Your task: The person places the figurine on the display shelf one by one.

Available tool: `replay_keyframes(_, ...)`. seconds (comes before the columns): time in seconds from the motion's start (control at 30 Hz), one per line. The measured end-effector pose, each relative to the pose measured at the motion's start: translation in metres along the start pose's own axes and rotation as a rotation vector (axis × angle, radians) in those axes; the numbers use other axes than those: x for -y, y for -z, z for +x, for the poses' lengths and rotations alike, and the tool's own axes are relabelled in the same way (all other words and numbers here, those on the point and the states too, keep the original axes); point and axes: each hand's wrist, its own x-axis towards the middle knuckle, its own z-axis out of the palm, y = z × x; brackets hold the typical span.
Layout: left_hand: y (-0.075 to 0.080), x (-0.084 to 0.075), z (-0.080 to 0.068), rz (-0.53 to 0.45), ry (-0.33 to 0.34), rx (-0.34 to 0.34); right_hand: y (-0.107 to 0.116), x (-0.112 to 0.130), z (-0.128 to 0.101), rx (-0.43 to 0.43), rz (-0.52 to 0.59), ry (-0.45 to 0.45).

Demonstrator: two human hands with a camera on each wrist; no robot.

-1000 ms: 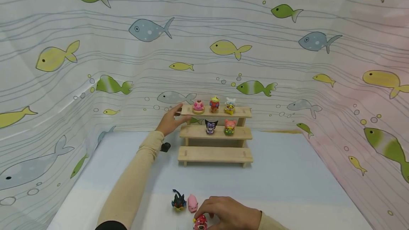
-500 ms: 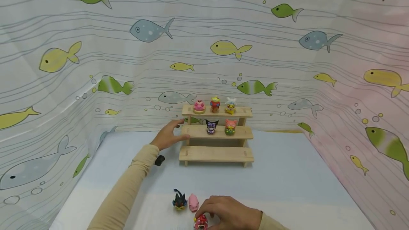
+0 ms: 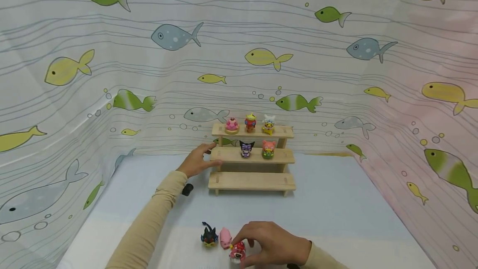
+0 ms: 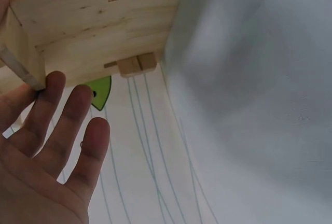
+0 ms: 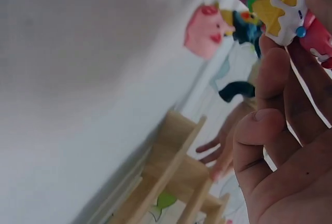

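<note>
At the bottom centre of the head view, the right hand (image 3: 274, 242) has its grip closed on a red figurine (image 3: 237, 255), just beside a pink pig (image 3: 225, 238) on the tabletop (image 3: 336, 206). Mid-frame, the left hand (image 3: 195, 162) touches a wooden stand (image 3: 252, 181) (fingers fairly straight, its grip loose, not clenched).

Noted on pale table (image 3: 328, 202), far: three-tier wooden shelf (image 3: 250, 181). Counted along top tier (image 3: 281, 130), left to right: pink cake-like figurine (image 3: 232, 125), red-and-blue figurine (image 3: 250, 123), white-capped yellow figurine (image 3: 268, 125). On middle tier (image 3: 229, 155): black-eared figurine (image 3: 246, 150), then pink-and-green figurine (image 3: 268, 149). Directly on table, near: black figurine (image 3: 209, 237), just left of pink pig (image 3: 225, 238).
</note>
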Motion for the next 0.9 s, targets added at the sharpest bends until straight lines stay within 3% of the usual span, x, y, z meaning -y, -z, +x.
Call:
replay_keyframes(0.17,0.001,-0.001,0.000,-0.010,-0.005,-0.012,0.017,-0.004,0.005,-0.094,-0.010,0.010)
replay_keyframes(0.4,0.001,0.000,0.000,-0.047,-0.001,-0.006,0.050,-0.017,0.021,-0.126,0.066,-0.127)
replay_keyframes(0.63,-0.001,0.004,-0.001,-0.058,0.005,-0.018,0.084,-0.036,0.046,-0.197,0.052,-0.172)
replay_keyframes(0.9,-0.002,0.005,0.001,-0.075,0.034,-0.017,0.093,-0.057,0.076,-0.194,0.056,-0.236)
